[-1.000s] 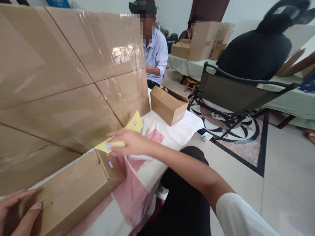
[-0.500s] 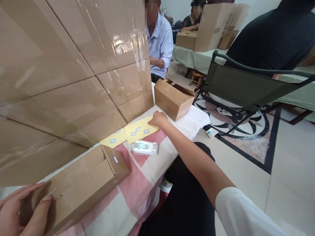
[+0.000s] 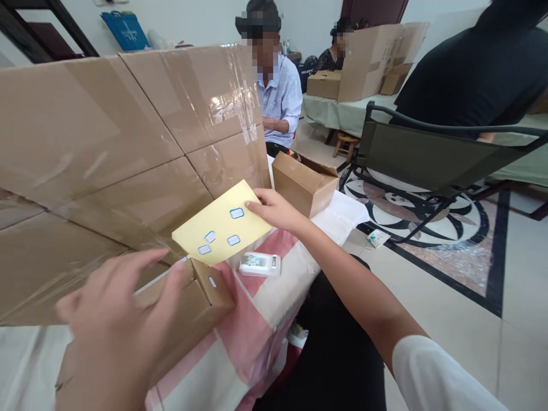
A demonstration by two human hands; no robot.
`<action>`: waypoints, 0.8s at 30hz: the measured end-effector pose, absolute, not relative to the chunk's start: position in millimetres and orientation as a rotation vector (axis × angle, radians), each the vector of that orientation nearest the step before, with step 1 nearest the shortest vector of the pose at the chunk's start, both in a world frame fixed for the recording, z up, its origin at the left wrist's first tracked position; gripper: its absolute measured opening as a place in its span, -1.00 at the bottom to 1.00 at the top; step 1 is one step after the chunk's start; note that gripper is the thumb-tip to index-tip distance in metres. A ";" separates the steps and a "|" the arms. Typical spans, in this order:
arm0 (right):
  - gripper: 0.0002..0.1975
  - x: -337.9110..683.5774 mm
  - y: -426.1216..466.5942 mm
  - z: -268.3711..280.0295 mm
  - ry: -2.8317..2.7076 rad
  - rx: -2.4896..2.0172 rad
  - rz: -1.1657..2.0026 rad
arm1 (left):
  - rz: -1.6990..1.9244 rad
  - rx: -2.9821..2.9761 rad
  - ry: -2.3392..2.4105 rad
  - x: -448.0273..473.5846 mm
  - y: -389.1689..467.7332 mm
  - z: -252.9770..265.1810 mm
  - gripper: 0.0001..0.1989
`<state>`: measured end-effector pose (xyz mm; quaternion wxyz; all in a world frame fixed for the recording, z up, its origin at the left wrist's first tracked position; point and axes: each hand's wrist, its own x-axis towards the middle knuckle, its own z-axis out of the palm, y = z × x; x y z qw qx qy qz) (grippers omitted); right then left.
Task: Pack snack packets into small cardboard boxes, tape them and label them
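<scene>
Paper rectangle (image 3: pixel 221 221) in right grip (image 3: pixel 274 209)

"PROJE…" in white on a black bag (image 3: pixel 308 66) right of the carton wall (image 3: pixel 85 125), unreadable lettering on a blue bag (image 3: pixel 125 32) behind that wall

Left hand (image 3: pixel 117 311): one, bare, lower left of view, blurred; back of hand turned to the viewer, thumb and forefinger extended forward, tips parted
Right hand (image 3: pixel 274 208): one, bare, near centre; pinching grip, thumb uppermost, other fingers partly hidden; right wrist (image 3: pixel 302 224) nearly straight
Right forearm (image 3: pixel 346 282): one, bare, extended diagonally from lower right; white sleeve (image 3: pixel 432 365) above, cut by the bottom edge
</scene>
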<state>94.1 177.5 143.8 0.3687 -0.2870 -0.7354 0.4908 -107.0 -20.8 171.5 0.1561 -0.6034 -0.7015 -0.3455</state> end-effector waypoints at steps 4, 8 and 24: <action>-0.78 96.3 155.5 157.3 -1.909 -0.508 1.383 | -0.858 -1.844 -1.779 -75.0 24.5 183.0 -0.73; -0.75 98.6 147.2 162.1 -1.877 -0.374 1.552 | -0.832 -1.898 -1.729 -65.5 37.1 177.8 -0.81; -0.75 96.8 144.2 162.4 -2.052 -0.420 1.230 | -0.932 -1.925 -1.674 -66.2 29.2 155.4 -0.93</action>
